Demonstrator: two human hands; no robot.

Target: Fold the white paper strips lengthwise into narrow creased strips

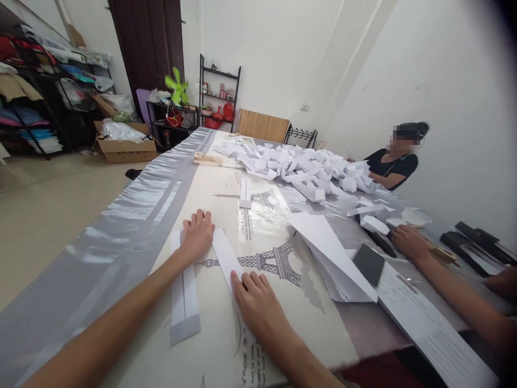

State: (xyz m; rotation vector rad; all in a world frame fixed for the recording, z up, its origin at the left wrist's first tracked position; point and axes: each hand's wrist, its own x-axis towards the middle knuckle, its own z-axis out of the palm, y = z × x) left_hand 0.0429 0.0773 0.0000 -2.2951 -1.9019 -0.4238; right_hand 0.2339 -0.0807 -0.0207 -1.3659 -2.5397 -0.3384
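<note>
My left hand (197, 233) lies flat, fingers stretched, on the far end of a long white paper strip (225, 257) on the table. My right hand (254, 296) presses flat on the near end of that same strip, fingers together and extended. A second folded white strip (184, 293) lies just left of it, partly under my left wrist. Both rest on a cream tablecloth (266, 237) printed with Eiffel towers.
A stack of white sheets (335, 253) and a dark phone (368, 263) lie to the right. A big heap of folded paper pieces (307, 167) fills the far table. Another person's hand (410, 241) rests at right; a seated person (393, 161) is beyond. Shelves and boxes stand at left.
</note>
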